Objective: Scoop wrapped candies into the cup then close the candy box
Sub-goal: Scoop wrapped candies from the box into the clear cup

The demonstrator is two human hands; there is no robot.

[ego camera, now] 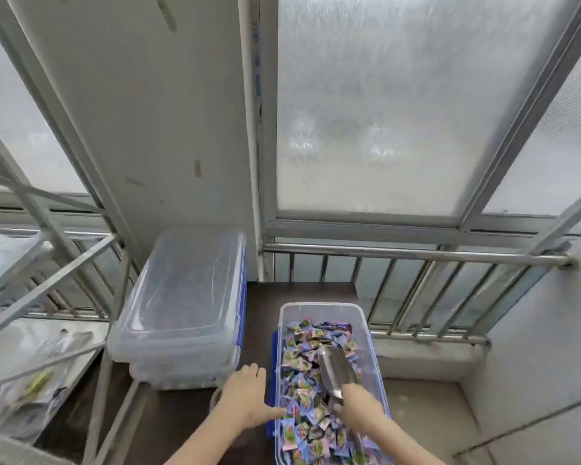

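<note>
An open clear plastic candy box (369,333) with blue clips stands on a dark table, filled with blue and green wrapped candies (302,360). My right hand (358,406) grips the handle of a metal scoop (336,367), whose empty bowl lies over the candies and points away from me. My left hand (247,394) rests at the box's left wall with the thumb over its rim. A clear cup (214,397) shows only as a rim beneath that hand; whether the hand holds it is unclear.
Two closed clear boxes (182,307) are stacked left of the candy box. A steel railing (416,256) and frosted windows stand behind. A metal rack (47,283) with bags is at the far left. A concrete ledge (426,407) lies to the right.
</note>
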